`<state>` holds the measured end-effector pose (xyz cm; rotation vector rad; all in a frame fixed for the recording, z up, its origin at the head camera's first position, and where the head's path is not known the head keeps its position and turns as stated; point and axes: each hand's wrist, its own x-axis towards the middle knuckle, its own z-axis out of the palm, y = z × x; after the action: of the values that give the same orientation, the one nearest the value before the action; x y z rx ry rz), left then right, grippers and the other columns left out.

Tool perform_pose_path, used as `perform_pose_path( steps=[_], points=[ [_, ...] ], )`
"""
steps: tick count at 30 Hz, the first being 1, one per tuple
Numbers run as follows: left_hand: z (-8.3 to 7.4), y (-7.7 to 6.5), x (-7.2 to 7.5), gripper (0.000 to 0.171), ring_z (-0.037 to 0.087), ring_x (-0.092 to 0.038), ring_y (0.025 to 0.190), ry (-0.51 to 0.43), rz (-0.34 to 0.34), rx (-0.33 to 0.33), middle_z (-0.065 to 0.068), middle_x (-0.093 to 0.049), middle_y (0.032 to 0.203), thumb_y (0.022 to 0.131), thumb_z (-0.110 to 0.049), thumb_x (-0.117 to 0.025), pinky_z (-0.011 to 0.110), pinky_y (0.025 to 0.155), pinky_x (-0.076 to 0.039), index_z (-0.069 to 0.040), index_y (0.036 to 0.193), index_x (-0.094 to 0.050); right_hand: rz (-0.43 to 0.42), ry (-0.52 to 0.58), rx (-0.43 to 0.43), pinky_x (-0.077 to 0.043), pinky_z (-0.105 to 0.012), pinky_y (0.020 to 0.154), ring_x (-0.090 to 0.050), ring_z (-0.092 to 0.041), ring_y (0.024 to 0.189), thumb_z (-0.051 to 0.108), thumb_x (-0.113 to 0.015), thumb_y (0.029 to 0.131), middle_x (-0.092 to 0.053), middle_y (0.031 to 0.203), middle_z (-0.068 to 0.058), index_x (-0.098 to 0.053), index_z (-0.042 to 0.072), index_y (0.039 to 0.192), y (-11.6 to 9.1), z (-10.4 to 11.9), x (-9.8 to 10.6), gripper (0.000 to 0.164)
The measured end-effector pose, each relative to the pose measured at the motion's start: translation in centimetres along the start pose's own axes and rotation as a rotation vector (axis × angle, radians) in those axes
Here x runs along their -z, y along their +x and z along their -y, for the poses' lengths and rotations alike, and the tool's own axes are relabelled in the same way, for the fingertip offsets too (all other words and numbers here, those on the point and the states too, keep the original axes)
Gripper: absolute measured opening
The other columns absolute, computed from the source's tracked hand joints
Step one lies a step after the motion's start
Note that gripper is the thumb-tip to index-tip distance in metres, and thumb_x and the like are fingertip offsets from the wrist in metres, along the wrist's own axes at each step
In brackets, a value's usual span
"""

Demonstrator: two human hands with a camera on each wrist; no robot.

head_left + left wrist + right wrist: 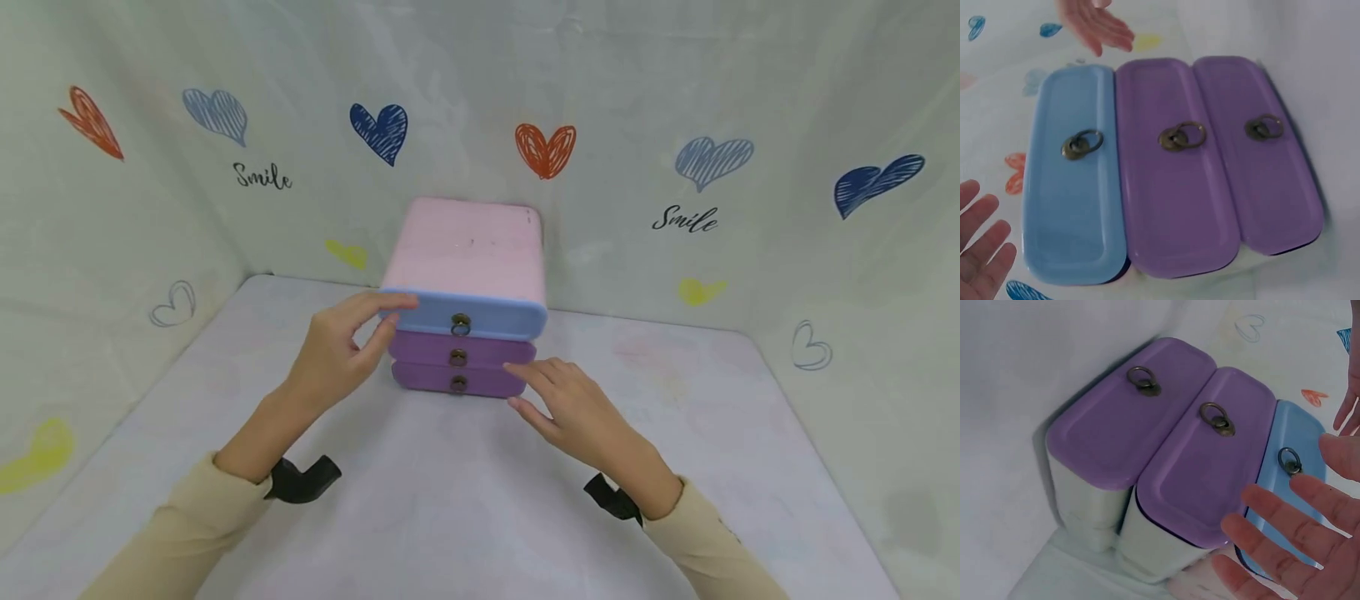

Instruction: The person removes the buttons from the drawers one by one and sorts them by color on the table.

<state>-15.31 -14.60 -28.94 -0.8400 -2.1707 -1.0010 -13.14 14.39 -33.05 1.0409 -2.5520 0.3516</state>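
Head view: on the left, a pale wall sheet (pixel 307 50) bears an orange-red heart (pixel 93 123), then a light blue heart (pixel 217 115). Next, a beige sleeve (pixel 187 517) and a black wrist fitting (pixel 303 483) lead to the left hand (pixel 333 354). Its thumb and index finger are apart, with nothing gripped; the fingertips stand at the left end of the blue drawer front. Contact cannot be confirmed from the head view; the left wrist view shows the fingertips just beside that end.

In the middle, the drawer unit (pixel 472 250) stands on the far part of the white table (pixel 442 517). Its top is pink. The blue drawer front (pixel 498 317) is uppermost, above the middle purple front (pixel 420 347) and the bottom purple front (pixel 423 377). Each front carries one bronze-coloured ring pull (pixel 461 325) near its middle.

Right of centre, the right hand (pixel 573 408) is raised near the right end of the purple fronts. Its fingers are spread, thumb apart, holding nothing; whether they touch the unit cannot be determined. A second black fitting (pixel 613 498) sits at this wrist. Further right, the wall sheet shows black "Smile" lettering (pixel 685 219) above a yellow heart (pixel 701 291).
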Motion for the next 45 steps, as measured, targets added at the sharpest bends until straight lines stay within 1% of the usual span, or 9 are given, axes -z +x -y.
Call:
perform_pose_path(
  steps=[3, 9, 16, 22, 27, 30, 34, 41, 45],
  points=[
    [0.4, 0.7, 0.2, 0.026, 0.021, -0.063, 0.102, -0.044, -0.048, 0.058, 0.008, -0.07, 0.106, 0.087, 0.004, -0.054, 0.013, 0.089, -0.042, -0.003, 0.108, -0.068, -0.002, 0.024, -0.012, -0.045, -0.04, 0.092, -0.059, -0.022, 0.106, 0.027, -0.061, 0.089, -0.064, 0.115, -0.004, -0.057, 0.011, 0.126, 0.7, 0.4, -0.2, 0.041],
    [1.5, 1.7, 0.5, 0.026, 0.019, -0.063, 0.102, -0.117, -0.093, 0.253, 0.007, -0.069, 0.109, 0.091, -0.001, -0.051, 0.011, 0.086, -0.042, -0.006, 0.111, -0.068, 0.038, 0.062, -0.043, -0.043, -0.041, 0.096, -0.055, -0.025, 0.116, 0.028, -0.057, 0.092, -0.061, 0.121, -0.006, -0.055, 0.011, 0.129, 2.3, 1.1, -0.6, 0.041],
    [3.3, 2.9, 0.3, 0.026, 0.0, -0.056, 0.104, -0.172, -0.104, 0.469, 0.007, -0.065, 0.117, 0.094, -0.014, -0.052, 0.017, 0.088, -0.042, -0.008, 0.115, -0.065, 0.041, 0.07, -0.058, -0.043, -0.038, 0.095, -0.056, -0.022, 0.111, 0.027, -0.056, 0.092, -0.061, 0.121, -0.005, -0.053, 0.011, 0.13, 3.6, 1.5, -1.1, 0.042],
    [5.1, 3.7, 0.2, 0.03, 0.001, -0.054, 0.101, -0.183, -0.065, 0.596, 0.008, -0.062, 0.123, 0.094, -0.021, -0.052, 0.021, 0.085, -0.041, -0.009, 0.12, -0.062, 0.004, 0.043, -0.049, -0.044, -0.04, 0.094, -0.058, -0.024, 0.107, 0.026, -0.057, 0.092, -0.063, 0.118, -0.008, -0.051, 0.009, 0.132, 4.5, 1.7, -2.1, 0.044],
    [6.1, 4.0, 0.1, 0.041, 0.015, -0.054, 0.109, -0.292, 0.016, 0.693, 0.009, -0.052, 0.135, 0.095, -0.028, -0.05, 0.026, 0.088, -0.045, -0.008, 0.131, -0.053, -0.032, 0.022, -0.052, -0.047, -0.039, 0.086, -0.06, -0.025, 0.104, 0.025, -0.057, 0.092, -0.064, 0.115, -0.01, -0.05, 0.008, 0.133, 5.1, 2.1, -2.7, 0.044],
    [6.4, 4.2, -0.1, 0.048, 0.022, -0.05, 0.12, -0.332, 0.065, 0.748, 0.008, -0.047, 0.14, 0.095, -0.034, -0.05, 0.034, 0.095, -0.045, -0.01, 0.136, -0.046, -0.042, 0.02, -0.066, -0.048, -0.04, 0.088, -0.06, -0.025, 0.107, 0.024, -0.057, 0.092, -0.063, 0.118, -0.01, -0.051, 0.007, 0.131, 5.5, 2.2, -3.0, 0.043],
    [6.6, 4.6, -0.3, 0.055, 0.021, -0.048, 0.122, -0.351, 0.092, 0.818, 0.007, -0.045, 0.141, 0.093, -0.041, -0.051, 0.04, 0.098, -0.043, -0.014, 0.139, -0.042, -0.054, 0.022, -0.083, -0.047, -0.038, 0.091, -0.059, -0.025, 0.11, 0.024, -0.056, 0.093, -0.062, 0.121, -0.008, -0.053, 0.006, 0.128, 6.1, 2.4, -3.2, 0.039],
    [6.8, 5.0, -0.8, 0.058, 0.018, -0.048, 0.113, -0.373, 0.114, 0.852, 0.01, -0.041, 0.141, 0.091, -0.042, -0.053, 0.027, 0.083, -0.043, -0.018, 0.141, -0.039, -0.065, 0.065, -0.149, -0.05, -0.036, 0.084, -0.062, -0.022, 0.105, 0.022, -0.055, 0.093, -0.065, 0.113, -0.009, -0.057, 0.005, 0.119, 7.0, 2.8, -3.3, 0.031],
    [6.7, 5.1, -1.1, 0.059, 0.021, -0.047, 0.115, -0.373, 0.12, 0.865, 0.01, -0.04, 0.143, 0.09, -0.041, -0.055, 0.026, 0.081, -0.043, -0.018, 0.142, -0.038, -0.071, 0.107, -0.182, -0.052, -0.034, 0.077, -0.064, -0.021, 0.099, 0.019, -0.055, 0.093, -0.066, 0.108, -0.009, -0.058, 0.004, 0.114, 7.2, 2.9, -3.4, 0.026]
  ],
)
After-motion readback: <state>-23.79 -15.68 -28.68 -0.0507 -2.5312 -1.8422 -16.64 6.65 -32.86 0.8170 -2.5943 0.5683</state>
